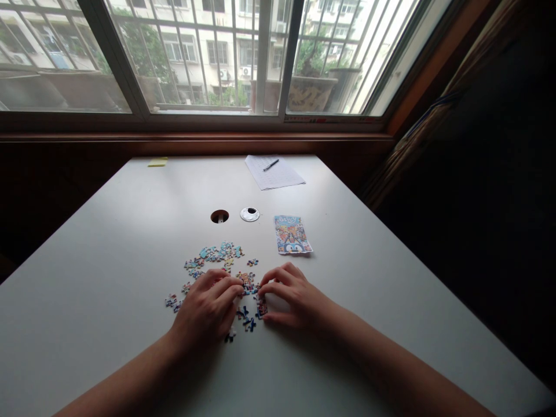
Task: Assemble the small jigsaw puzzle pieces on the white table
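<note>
Between my two hands lies a small cluster of joined jigsaw pieces (248, 281). My left hand (208, 301) bends over its left side, the closed fingertips on the pieces' edge and the thumb mostly hidden. From the right, my right hand (295, 295) curls its fingers and thumb around a section of dark and red jigsaw pieces (262, 307). Closer to me are loose dark blue pieces (247, 318), and a pale piece (230, 335) sits beside my left hand. Many light blue loose pieces (221, 252) spread beyond and to the left, some covered by that hand.
A colourful picture sheet (293, 234) lies right of the pieces on the white table (108, 260). Farther back are a cable hole (219, 216), a round metal cover (249, 214), paper (282, 176) with a pen (271, 165), and yellow sticky notes (157, 162). A barred window stands behind.
</note>
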`<state>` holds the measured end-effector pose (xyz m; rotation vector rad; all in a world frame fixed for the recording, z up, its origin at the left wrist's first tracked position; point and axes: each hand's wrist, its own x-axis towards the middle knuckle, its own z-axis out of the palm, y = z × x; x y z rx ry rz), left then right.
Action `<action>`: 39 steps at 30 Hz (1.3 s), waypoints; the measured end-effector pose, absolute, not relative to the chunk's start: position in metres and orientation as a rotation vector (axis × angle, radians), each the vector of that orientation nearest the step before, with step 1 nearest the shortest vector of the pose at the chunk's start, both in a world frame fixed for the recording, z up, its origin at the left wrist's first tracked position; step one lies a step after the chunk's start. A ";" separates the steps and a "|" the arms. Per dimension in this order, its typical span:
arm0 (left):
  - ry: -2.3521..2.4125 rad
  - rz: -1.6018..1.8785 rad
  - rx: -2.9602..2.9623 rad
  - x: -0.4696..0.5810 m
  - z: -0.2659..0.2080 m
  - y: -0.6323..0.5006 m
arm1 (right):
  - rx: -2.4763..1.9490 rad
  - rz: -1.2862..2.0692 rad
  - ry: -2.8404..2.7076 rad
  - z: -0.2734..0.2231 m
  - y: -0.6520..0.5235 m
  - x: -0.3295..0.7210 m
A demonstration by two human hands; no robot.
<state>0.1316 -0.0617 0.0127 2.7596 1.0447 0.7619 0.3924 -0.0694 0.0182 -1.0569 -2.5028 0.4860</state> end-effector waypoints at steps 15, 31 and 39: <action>1.062 0.741 2.776 0.132 0.012 -0.062 | -1.054 0.508 -2.491 0.020 -0.070 0.392; 1.028 0.793 2.852 0.131 0.009 -0.059 | -1.086 0.559 -2.434 0.019 -0.071 0.391; 1.039 0.780 2.850 0.131 0.010 -0.061 | -1.098 0.590 -2.392 0.018 -0.071 0.390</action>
